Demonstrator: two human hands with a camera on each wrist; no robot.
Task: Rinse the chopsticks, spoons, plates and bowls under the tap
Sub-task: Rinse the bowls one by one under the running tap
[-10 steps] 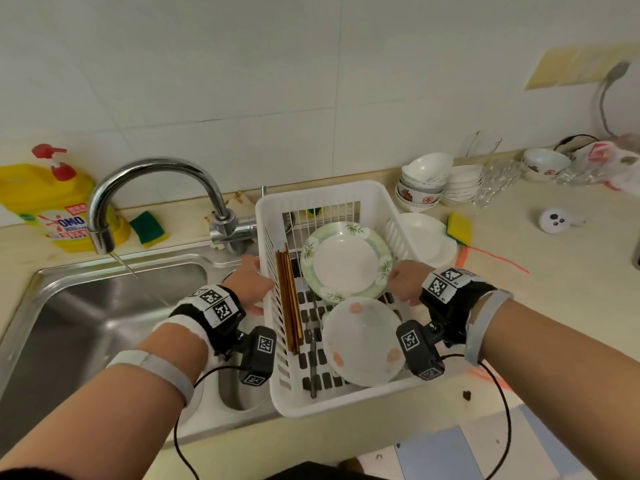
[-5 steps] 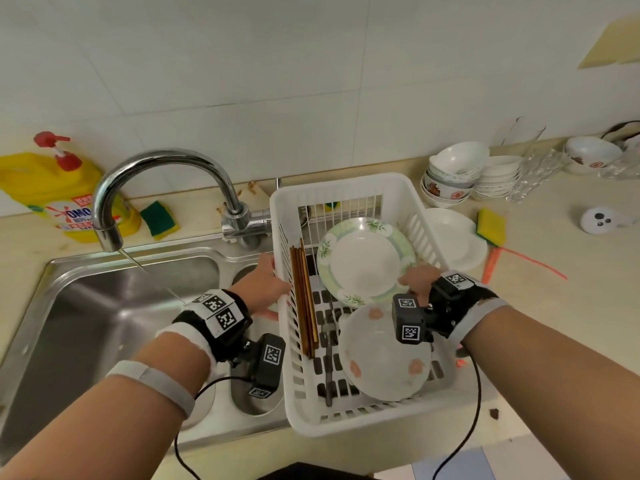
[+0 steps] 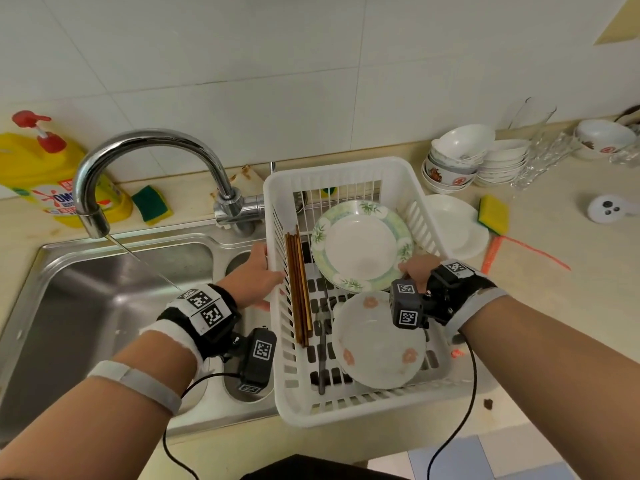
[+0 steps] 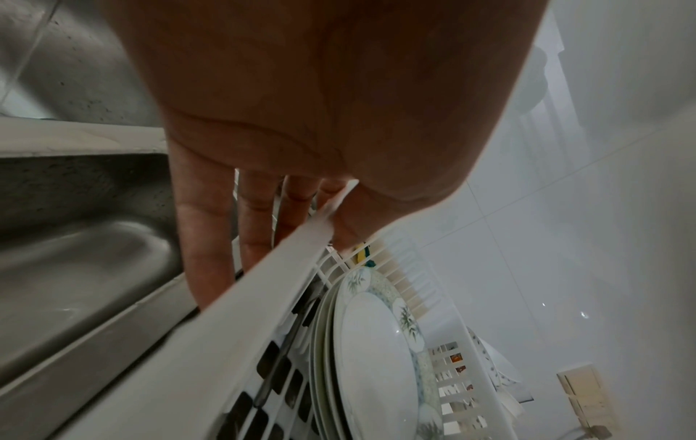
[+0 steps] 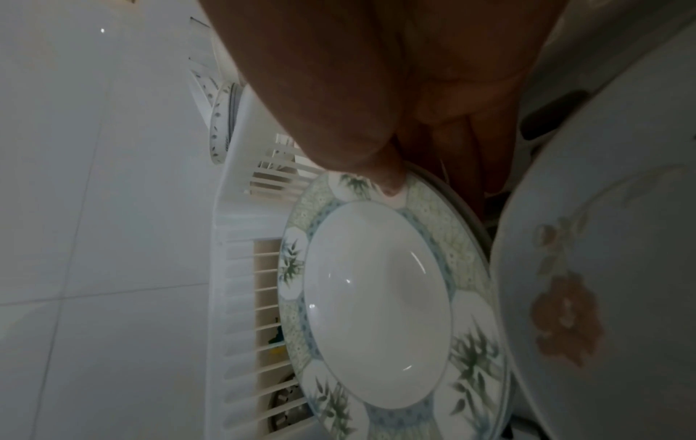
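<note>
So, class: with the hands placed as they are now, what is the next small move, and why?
Probably lift the green-rimmed plate out and carry it left to the tap. The right hand already pinches its rim, thumb on top, the left hand steadies the basket, and water is running into the sink.

Home kitchen: steel sink [image 3: 86,306], tap [image 3: 145,143], tiled wall [image 3: 277,81], dish basket [image 3: 346,174].
</note>
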